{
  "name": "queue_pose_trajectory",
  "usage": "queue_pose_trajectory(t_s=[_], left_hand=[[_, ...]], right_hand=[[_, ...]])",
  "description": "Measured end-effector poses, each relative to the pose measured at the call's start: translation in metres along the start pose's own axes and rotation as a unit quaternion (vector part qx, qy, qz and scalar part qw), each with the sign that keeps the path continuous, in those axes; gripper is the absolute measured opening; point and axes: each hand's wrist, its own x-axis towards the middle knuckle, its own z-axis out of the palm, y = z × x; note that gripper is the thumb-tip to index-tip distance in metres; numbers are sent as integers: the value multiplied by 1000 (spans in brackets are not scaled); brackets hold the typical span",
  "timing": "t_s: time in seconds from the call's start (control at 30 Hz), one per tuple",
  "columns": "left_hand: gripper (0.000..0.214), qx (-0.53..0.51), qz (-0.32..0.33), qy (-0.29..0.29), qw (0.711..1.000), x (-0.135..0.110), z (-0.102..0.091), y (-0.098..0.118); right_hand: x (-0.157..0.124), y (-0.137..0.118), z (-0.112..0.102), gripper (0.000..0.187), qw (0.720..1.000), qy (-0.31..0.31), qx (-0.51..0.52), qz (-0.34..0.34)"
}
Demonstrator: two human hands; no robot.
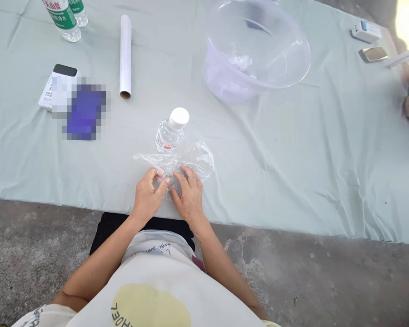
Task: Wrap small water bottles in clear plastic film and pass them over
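As the clear film (177,161) lay just near of the bottle (170,131), longer left to right, the left hand (146,194) curled over it, pinch unclear, the right hand (191,195) touching it, fingers apart.

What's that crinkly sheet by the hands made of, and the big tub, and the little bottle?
Crinkly sheet: probably thin, shiny plastic film; it's see-through with glinting wrinkles.
Tub: likely smooth, glossy plastic; it's cloudy-clear with a shiny rim.
Bottle: maybe plastic, possibly glass; it's clear with bright glints. Its smooth white cap looks like plastic.
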Motion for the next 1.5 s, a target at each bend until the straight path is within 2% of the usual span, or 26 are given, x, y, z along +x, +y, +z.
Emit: queue_pose_trajectory(t_s=[0.07, 0.13, 0.23, 0.33, 0.4, 0.47, 0.53, 0.57, 0.63, 0.67, 0.7, 0.73, 0.77, 0.87, 0.93, 1.0, 1.07, 1.13, 1.23, 1.3, 1.33, 1.4, 1.5], left_hand=[[14, -96, -73, -7, 993, 3, -3, 3], [18, -138, -116, -6, 984, 7, -15, 2], [20, -136, -140, 20, 981, 14, -47, -4], [17, -128, -159, 75, 976, 17, -84, -15], [14, -79, -152, 150, 974, 15, -106, -21], [8, 10, -117, 257, 959, 11, -119, -24], [6, 83, -51, 334, 937, 6, -121, -21], [7, 106, -8, 348, 931, 3, -116, -17], [7, 132, 96, 304, 939, -1, -97, -6], [9, 149, 153, 246, 945, -2, -84, -1], [12, 168, 211, 158, 950, -2, -68, 3], [19, 186, 265, 63, 944, 0, -52, 6], [25, 215, 306, -9, 927, 3, -35, 7], [27, 304, 365, -96, 875, 15, 4, 0], [22, 354, 363, -114, 854, 20, 15, -8], [36, 389, 339, -122, 848, 21, 16, -15], [52, 404, 311, -126, 851, 19, 11, -19], [60, 411, 292, -129, 854, 15, 4, -20], [69, 420, 276, -126, 855, 12, -3, -17], [75, 420, 263, -123, 860, 12, -5, -14], [77, 417, 255, -121, 864, 13, -5, -13], [80, 412, 236, -124, 871, 14, -4, -12], [82, 413, 222, -131, 874, 15, -4, -13]], right_hand=[[-1, 4, -5, 42, 1000, -21, -13, 4], [-1, 13, -12, 46, 999, -36, -23, 8], [3, 30, -22, 49, 998, -59, -25, -5], [6, 44, -30, 50, 997, -70, -3, -40], [8, 49, -35, 46, 995, -67, 27, -61], [9, 50, -42, 38, 994, -49, 67, -66], [13, 45, -52, 30, 993, 4, 103, -48], [17, 42, -58, 28, 991, 46, 119, -33], [30, 31, -68, 33, 981, 132, 143, 0], [39, 25, -72, 36, 975, 161, 153, 17], [50, 18, -74, 39, 971, 171, 163, 32], [63, 11, -75, 41, 971, 162, 173, 43], [75, 3, -74, 44, 973, 136, 183, 49], [111, -17, -63, 65, 974, 11, 222, 45], [129, -25, -51, 62, 965, -51, 254, 46], [143, -28, -42, 53, 954, -63, 289, 58], [153, -26, -38, 50, 942, -25, 329, 66], [159, -21, -46, 50, 931, 46, 356, 71], [155, -12, -77, 54, 917, 150, 361, 82], [141, -7, -103, 60, 911, 179, 359, 94], [131, -6, -114, 64, 911, 170, 361, 102], [106, -6, -130, 68, 913, 108, 373, 123], [71, -8, -127, 55, 921, -11, 351, 170]])
